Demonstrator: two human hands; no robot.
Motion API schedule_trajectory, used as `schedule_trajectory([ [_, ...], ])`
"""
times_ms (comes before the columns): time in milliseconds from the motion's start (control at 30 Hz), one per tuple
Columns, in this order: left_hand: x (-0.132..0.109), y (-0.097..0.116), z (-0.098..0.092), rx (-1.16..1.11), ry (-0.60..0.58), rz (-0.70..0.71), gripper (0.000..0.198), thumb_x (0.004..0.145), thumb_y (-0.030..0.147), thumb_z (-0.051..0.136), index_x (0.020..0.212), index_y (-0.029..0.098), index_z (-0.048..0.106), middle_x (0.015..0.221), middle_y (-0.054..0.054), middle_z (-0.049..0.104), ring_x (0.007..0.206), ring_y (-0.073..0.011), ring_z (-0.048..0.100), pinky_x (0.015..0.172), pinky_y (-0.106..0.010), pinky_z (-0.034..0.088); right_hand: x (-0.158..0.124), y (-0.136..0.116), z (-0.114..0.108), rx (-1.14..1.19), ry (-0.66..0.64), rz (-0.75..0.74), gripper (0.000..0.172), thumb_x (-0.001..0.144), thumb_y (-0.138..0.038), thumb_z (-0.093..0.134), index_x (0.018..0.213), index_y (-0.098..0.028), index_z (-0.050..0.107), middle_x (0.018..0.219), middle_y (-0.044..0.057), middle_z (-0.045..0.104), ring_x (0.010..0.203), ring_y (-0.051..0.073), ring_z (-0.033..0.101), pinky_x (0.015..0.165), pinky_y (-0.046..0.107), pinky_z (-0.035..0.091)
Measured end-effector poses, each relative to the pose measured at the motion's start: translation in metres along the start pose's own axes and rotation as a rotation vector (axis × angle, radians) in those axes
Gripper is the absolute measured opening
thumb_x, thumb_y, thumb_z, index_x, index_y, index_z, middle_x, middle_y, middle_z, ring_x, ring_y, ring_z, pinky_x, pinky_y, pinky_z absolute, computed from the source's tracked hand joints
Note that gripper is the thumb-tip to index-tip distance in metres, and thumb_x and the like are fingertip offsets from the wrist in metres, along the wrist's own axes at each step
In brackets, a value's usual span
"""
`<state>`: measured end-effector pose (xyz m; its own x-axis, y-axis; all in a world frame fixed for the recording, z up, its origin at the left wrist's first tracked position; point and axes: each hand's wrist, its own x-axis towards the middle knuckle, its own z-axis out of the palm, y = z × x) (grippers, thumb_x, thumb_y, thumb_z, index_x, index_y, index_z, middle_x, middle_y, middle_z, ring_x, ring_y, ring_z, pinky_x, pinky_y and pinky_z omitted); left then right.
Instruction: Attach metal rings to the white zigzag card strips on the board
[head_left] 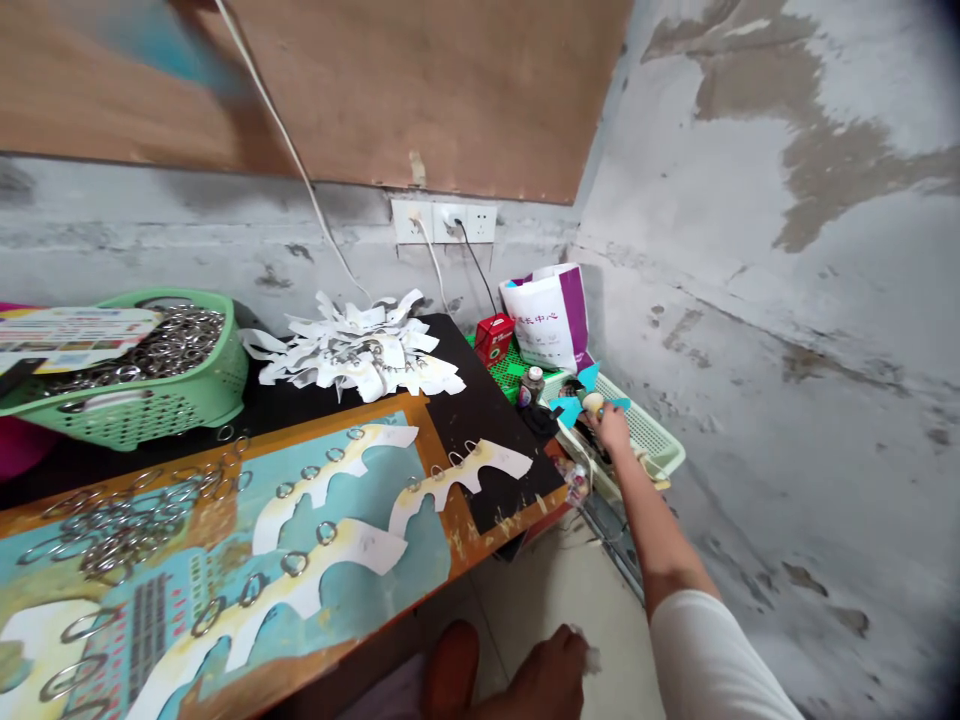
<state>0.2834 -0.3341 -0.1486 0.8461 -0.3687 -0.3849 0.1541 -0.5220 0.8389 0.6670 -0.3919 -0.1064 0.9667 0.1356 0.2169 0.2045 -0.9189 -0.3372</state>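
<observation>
My right hand (611,430) reaches into a pale green basket (660,425) beside the table. Its fingers are closed at a small cream-coloured round thing (593,402) among turquoise scraps (568,410); the grip itself is partly hidden. Low in front of me, my left hand (551,672) is closed, with a whitish, translucent thing (591,655) poking out that I cannot name. On the table lie white scalloped paper strips (364,545) with metal rings standing along their yellowish edges. Loose metal rings (135,525) are heaped at the left.
A green basket full of rings (142,400) stands at the back left, beside piled paper strips (360,350). Near the right corner are a small jar (531,386), a red box (493,340) and a white-purple bag (547,320). Cables hang from the wall sockets (444,222).
</observation>
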Motion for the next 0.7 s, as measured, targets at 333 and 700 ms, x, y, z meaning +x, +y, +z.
schedule_trajectory([
  [333,-0.012,0.071,-0.065,-0.172,0.609,0.315,0.024,0.08,0.012,0.053,0.103,0.017,0.061,0.096,-0.006,0.062,0.088,-0.0192,0.059,0.079,-0.031,0.048,-0.067,0.032,-0.103,0.066,0.455,-0.13,0.068,0.081,-0.046,0.051,0.135,-0.005,0.043,0.095,0.011,0.047,0.089,0.027,0.043,0.081,0.041,0.038],
  [700,-0.029,0.145,-0.105,-0.033,0.816,0.768,0.036,0.087,0.011,0.049,0.123,0.016,0.052,0.129,-0.012,0.056,0.12,-0.0216,0.053,0.105,-0.037,0.044,-0.257,0.038,-0.132,0.351,0.33,-0.036,0.035,0.07,-0.044,0.063,0.091,-0.015,0.064,0.086,0.009,0.066,0.082,0.027,0.059,0.081,0.041,0.046],
])
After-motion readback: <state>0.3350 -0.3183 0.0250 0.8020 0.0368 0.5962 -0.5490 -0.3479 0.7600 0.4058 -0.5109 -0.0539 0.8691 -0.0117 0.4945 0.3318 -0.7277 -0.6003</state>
